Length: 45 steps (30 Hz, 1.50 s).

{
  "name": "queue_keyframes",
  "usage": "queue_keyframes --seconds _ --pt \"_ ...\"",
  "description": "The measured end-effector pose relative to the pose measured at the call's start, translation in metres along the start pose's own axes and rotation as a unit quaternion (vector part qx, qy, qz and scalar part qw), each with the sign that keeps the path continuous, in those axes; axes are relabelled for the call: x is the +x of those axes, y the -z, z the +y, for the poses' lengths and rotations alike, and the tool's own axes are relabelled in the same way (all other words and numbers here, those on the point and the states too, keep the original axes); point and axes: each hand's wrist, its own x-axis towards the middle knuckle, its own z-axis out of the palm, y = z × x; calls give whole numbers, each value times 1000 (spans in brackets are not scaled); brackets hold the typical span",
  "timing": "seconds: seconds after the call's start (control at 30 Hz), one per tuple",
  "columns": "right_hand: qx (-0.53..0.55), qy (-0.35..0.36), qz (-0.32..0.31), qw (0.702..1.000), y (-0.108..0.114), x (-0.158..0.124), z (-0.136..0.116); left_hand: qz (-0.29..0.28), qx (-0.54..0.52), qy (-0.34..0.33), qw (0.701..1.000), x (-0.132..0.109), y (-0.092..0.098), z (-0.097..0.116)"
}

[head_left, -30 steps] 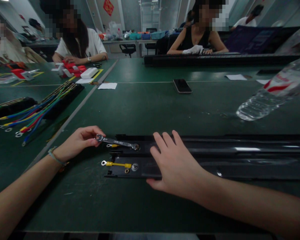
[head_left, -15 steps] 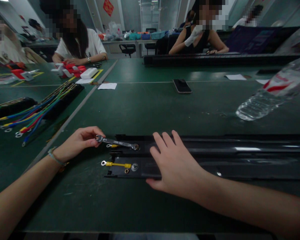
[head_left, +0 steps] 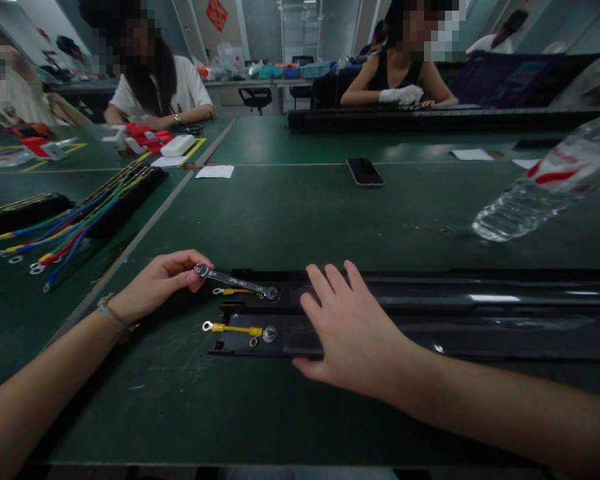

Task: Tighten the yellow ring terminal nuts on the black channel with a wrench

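My left hand [head_left: 173, 280] pinches the open end of a combination wrench [head_left: 235, 281]. The wrench's ring end sits around a nut near the left end of the far black channel [head_left: 420, 297]. Below the wrench, a yellow wire with a ring terminal [head_left: 225, 291] sticks out past the channel's end. My right hand [head_left: 350, 327] lies palm down with fingers spread across the far channel and the near black channel [head_left: 295, 337]. On the near one, another yellow wire [head_left: 237, 329] runs to a bolt with a washer [head_left: 269, 334]. A loose brass nut [head_left: 253, 342] lies beside it.
A clear water bottle [head_left: 540, 180] lies tilted at the right. A phone [head_left: 365, 172] rests mid-table. Bundled coloured cables with ring terminals [head_left: 80, 230] lie at the left. Two people sit across the green table [head_left: 290, 213], one wearing a white glove [head_left: 400, 96].
My left hand has shifted the wrench's held end slightly up and to the right, while its ring end stays on the nut. Across the table, a gloved hand has come down from a person's face.
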Motion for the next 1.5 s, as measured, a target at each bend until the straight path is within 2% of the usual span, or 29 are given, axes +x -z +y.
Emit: queue_keyframes --seconds 0.6,1.0,1.07,1.17,1.3,1.5 --pt "-3 -4 0 1000 0 1 0 57 -10 58 997 2 -1 2" --pt "-1 -3 3 1000 0 0 0 65 -165 95 979 0 -4 6" --pt "1 -2 4 1000 0 1 0 54 -172 89 979 0 -2 3" --pt "1 -3 7 1000 -1 1 -1 20 -157 44 986 -2 2 -3" --pt "3 -4 10 1000 -1 0 -1 -63 -124 -22 990 -3 6 -7" --pt "8 -3 11 1000 0 -1 0 -138 -115 -51 982 -2 4 -1"
